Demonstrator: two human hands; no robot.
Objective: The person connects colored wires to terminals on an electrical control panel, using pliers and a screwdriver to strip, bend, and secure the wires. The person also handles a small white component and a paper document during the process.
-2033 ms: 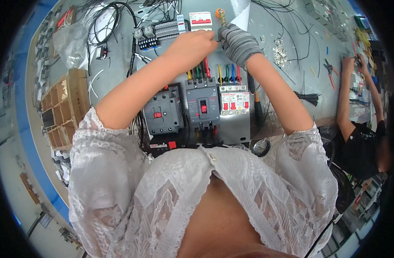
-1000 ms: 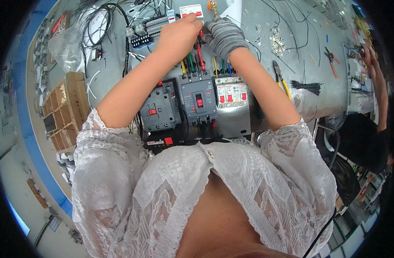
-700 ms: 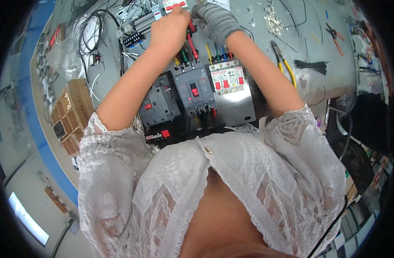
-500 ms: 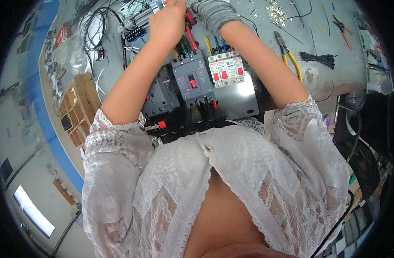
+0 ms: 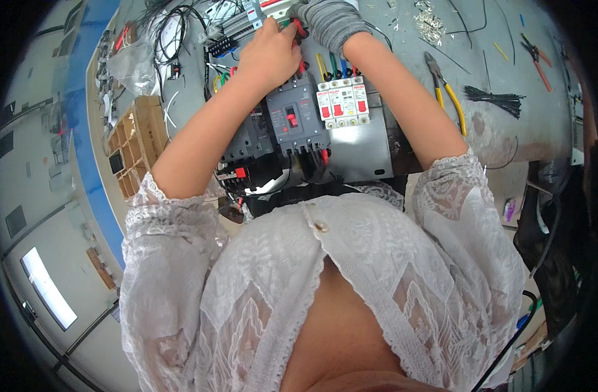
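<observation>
My bare left hand is at the top of the panel, its fingertips closed at a thick red wire. Beside it, my right hand wears a grey knitted glove; its bent fingers meet the same wire near the upper edge, where their tips are partly hidden. Just below my left hand sits a large grey circuit breaker with a red toggle. To its right stands a row of white miniature breakers with red switches, and coloured wires enter them from above. Another dark breaker lies partly under my left forearm.
Yellow-handled cutters, black cable ties and a pile of small pale pieces lie right. Red-handled pliers are farther off. At left are a wooden compartment box, clear plastic bag and coiled black wires.
My left hand has come down slightly toward me and opened its grip a little, uncovering the white-and-red part above. My gloved right hand stays nearly in place. The view has shifted slightly.
</observation>
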